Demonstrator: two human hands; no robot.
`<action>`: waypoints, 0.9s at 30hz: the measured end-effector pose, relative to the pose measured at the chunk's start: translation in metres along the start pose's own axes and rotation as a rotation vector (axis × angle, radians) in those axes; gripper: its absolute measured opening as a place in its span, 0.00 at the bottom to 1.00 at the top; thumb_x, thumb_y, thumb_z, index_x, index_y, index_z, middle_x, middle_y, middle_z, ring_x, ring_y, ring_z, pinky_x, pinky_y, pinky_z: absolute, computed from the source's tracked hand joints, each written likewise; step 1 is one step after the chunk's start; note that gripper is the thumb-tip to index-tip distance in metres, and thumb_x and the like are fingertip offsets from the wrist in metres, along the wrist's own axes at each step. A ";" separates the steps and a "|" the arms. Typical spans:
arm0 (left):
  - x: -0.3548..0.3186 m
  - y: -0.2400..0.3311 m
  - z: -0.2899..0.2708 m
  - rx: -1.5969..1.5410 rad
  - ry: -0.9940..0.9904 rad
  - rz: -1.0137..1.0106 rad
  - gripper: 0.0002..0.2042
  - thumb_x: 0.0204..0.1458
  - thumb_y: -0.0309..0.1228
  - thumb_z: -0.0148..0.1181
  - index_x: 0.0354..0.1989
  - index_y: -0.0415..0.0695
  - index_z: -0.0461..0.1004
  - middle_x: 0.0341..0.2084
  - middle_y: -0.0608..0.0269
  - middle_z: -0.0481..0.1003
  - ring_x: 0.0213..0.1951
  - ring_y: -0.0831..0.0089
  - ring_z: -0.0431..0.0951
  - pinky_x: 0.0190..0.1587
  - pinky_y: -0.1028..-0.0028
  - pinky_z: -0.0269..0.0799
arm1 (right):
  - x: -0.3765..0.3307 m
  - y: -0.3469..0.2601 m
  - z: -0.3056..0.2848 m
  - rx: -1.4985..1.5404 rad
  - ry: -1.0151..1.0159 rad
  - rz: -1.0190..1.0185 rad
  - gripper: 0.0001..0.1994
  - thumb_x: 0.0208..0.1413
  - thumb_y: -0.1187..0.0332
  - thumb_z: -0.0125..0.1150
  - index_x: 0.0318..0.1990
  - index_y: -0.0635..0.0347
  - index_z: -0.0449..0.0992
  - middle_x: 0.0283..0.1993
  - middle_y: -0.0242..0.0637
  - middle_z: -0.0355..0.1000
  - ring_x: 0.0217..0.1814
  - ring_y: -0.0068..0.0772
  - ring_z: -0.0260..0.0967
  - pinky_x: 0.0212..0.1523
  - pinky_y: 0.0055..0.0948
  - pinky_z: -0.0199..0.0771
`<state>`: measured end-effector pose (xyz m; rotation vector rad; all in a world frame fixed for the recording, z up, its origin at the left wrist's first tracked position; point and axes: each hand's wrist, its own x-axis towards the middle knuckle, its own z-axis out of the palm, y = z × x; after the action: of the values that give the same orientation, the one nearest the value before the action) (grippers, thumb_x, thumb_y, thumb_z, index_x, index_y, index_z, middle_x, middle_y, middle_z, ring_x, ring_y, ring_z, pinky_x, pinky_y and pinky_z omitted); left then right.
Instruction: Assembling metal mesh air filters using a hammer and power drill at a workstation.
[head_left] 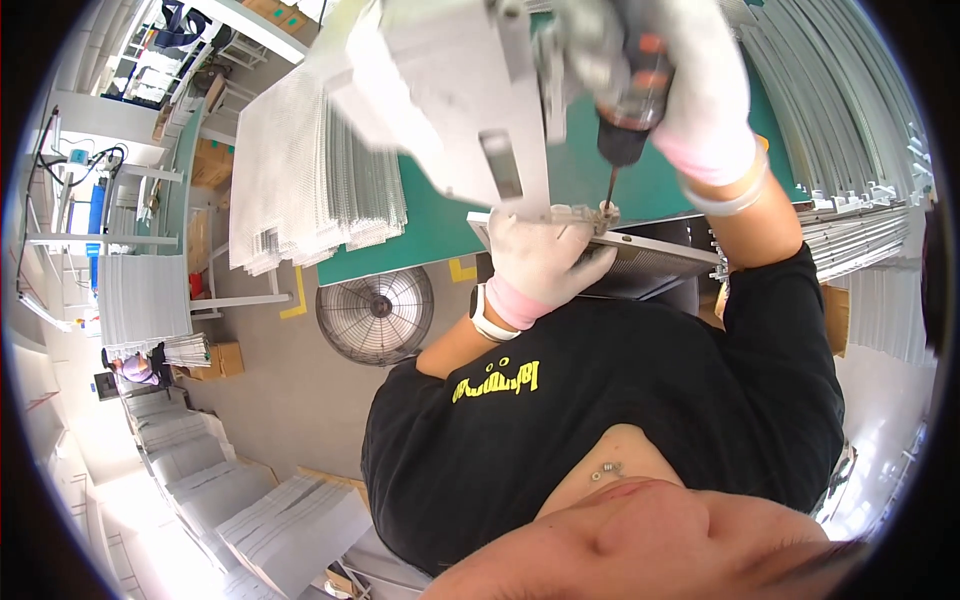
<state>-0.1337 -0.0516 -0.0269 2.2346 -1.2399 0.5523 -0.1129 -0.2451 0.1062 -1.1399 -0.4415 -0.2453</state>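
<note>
Pale slotted housing (460,105) fills top centre; right hand (705,95) has fingers round the drill (624,125), whose bit (611,187), if tilted, could slip into left hand (535,258), fingers gripping the panel (655,257) near centre.

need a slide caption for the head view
The gloved right hand holds a power drill, its bit pointing at a framed panel that the gloved left hand holds.

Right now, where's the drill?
In the head view, the drill is near the top, right of centre, in the person's right hand; its bit points down, close to the left hand.
</note>
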 end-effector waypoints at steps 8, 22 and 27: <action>-0.003 0.000 0.013 -0.266 0.059 0.150 0.16 0.38 0.34 0.74 0.38 0.46 0.82 0.24 0.68 0.68 0.26 0.67 0.71 0.30 0.66 0.65 | -0.013 0.044 -0.016 0.333 -0.094 0.075 0.29 0.63 0.45 0.56 0.52 0.68 0.70 0.35 0.37 0.73 0.32 0.29 0.74 0.34 0.30 0.77; 0.000 -0.005 0.019 -0.439 0.016 0.143 0.21 0.42 0.32 0.73 0.47 0.47 0.78 0.27 0.66 0.69 0.27 0.68 0.72 0.30 0.68 0.68 | -0.018 0.048 -0.021 0.322 -0.108 -0.044 0.34 0.61 0.45 0.59 0.62 0.66 0.65 0.43 0.39 0.69 0.40 0.27 0.67 0.41 0.27 0.69; 0.018 -0.007 0.009 -0.311 0.037 -0.026 0.17 0.39 0.36 0.72 0.39 0.47 0.80 0.23 0.68 0.71 0.26 0.63 0.72 0.33 0.63 0.67 | 0.020 0.004 -0.027 0.199 0.171 -0.132 0.23 0.65 0.54 0.59 0.59 0.61 0.68 0.39 0.34 0.72 0.34 0.25 0.69 0.35 0.22 0.68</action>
<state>-0.1182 -0.0659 -0.0253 1.9692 -1.1873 0.3609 -0.0879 -0.2679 0.1026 -0.8884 -0.3810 -0.4024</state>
